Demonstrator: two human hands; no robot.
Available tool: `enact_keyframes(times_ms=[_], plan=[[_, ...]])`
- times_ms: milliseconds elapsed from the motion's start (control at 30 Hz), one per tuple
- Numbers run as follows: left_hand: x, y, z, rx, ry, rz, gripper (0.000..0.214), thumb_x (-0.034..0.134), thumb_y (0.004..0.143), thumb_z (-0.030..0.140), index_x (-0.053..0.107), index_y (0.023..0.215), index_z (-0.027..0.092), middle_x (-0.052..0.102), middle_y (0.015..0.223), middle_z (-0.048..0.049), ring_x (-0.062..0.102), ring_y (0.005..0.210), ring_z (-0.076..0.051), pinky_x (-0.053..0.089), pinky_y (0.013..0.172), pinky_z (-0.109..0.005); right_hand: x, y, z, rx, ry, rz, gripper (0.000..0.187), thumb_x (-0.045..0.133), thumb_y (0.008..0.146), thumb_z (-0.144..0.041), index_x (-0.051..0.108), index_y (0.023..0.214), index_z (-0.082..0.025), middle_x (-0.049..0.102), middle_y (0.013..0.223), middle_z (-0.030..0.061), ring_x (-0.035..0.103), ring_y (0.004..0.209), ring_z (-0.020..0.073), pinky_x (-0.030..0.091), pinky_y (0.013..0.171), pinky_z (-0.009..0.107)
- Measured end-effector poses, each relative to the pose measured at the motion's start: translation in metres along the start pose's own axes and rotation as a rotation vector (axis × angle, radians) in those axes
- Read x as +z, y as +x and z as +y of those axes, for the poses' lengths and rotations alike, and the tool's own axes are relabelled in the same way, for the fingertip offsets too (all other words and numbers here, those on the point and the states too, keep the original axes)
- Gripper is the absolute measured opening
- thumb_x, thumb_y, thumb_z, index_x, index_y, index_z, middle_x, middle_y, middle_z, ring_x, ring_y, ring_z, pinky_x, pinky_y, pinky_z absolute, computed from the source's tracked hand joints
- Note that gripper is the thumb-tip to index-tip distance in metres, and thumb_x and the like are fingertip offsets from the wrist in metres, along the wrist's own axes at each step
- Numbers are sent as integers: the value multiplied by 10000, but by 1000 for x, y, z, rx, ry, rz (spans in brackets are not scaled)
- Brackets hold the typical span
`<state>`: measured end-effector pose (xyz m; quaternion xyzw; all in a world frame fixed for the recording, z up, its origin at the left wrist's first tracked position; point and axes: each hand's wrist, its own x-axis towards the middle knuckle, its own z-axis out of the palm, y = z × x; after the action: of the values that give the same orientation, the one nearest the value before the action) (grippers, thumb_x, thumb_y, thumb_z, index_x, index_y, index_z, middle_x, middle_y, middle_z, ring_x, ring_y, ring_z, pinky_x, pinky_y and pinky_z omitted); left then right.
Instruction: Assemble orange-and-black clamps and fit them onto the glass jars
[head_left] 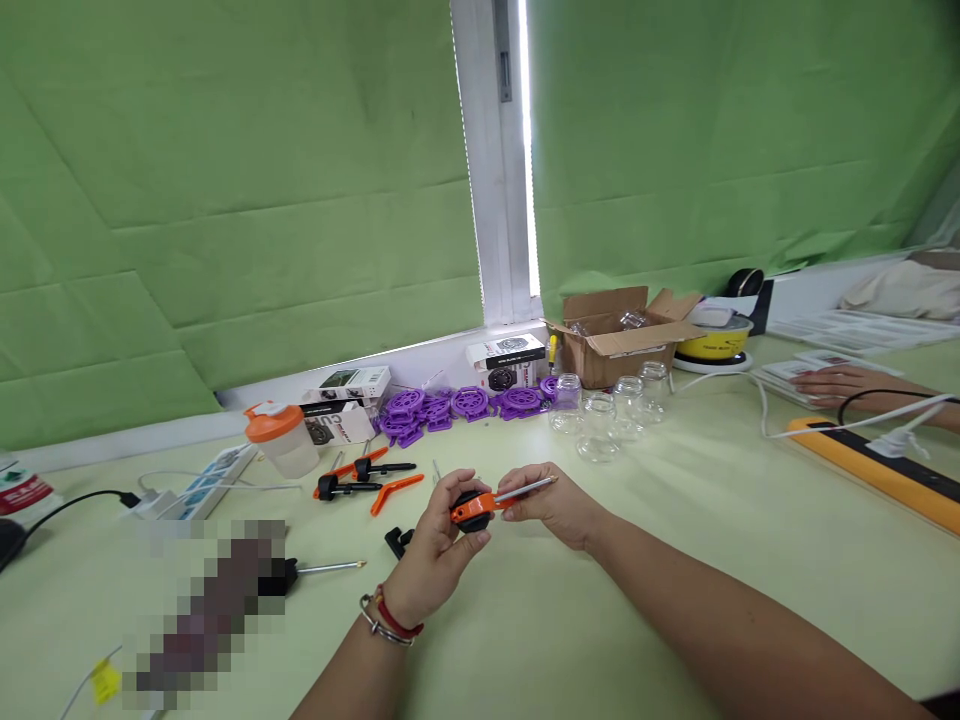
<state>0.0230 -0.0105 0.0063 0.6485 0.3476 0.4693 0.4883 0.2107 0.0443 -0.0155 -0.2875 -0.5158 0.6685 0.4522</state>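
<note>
My left hand [446,545] is closed around the round black end of an orange-and-black part with a metal rod [486,506]. On the other side, my right hand [551,505] pinches the orange piece beside the silver rod, which points to the right. Left of my hands lie similar black and orange parts [364,487] with rods, and a loose orange bent lever [396,490]. A small black piece [397,542] rests just beside my left hand, partly hidden by it. The exact kind of the held part cannot be made out.
Purple plastic wheel-shaped parts [471,403] and printed boxes [345,420] line the back. Several glass jars [598,430] stand before an open cardboard box [626,345]. A shaker bottle [281,440] and white power strip [217,480] are left. Another person's hand [844,383] is right, near an orange power strip [877,465].
</note>
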Motion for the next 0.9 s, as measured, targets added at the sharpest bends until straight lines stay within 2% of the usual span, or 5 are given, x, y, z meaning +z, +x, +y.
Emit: enact_keyframes(times_ms=[333,467,600,733,900], plan=[[-3,2,-2,43,175,-9,392,631,755,257,591,1144,255,539,1164,-95,501,1066,-243,401,936,-376,0,2,3,-20,-18,0,270,826,420,-181,698,657,-178,654,761,7,601,729,166,481,693,317],[-6,4,-1,10,145,36,337,598,784,279,601,1119,239,542,1153,-95,548,1002,-223,427,899,-361,-2,2,3,-8,-57,-10,338,812,485,-220,699,800,-173,670,801,31,592,788,164,472,733,314],[-20,8,-3,-22,66,282,392,565,814,311,517,1195,234,588,1063,-66,575,902,-167,430,861,-319,-13,8,11,-28,-200,78,415,748,599,-266,652,991,-173,652,932,58,573,837,152,461,778,313],[-40,16,-5,45,-157,540,405,605,781,327,521,1166,238,586,990,-22,575,823,-117,438,833,-282,-27,19,29,-52,-627,230,272,649,683,-287,661,934,-183,623,845,34,529,683,131,459,702,310],[-63,22,-6,133,-362,671,328,665,735,308,571,1037,220,570,924,7,568,740,-81,458,807,-268,-22,28,42,-135,-1005,207,230,547,750,-200,655,953,-189,619,920,55,553,783,171,451,750,320]])
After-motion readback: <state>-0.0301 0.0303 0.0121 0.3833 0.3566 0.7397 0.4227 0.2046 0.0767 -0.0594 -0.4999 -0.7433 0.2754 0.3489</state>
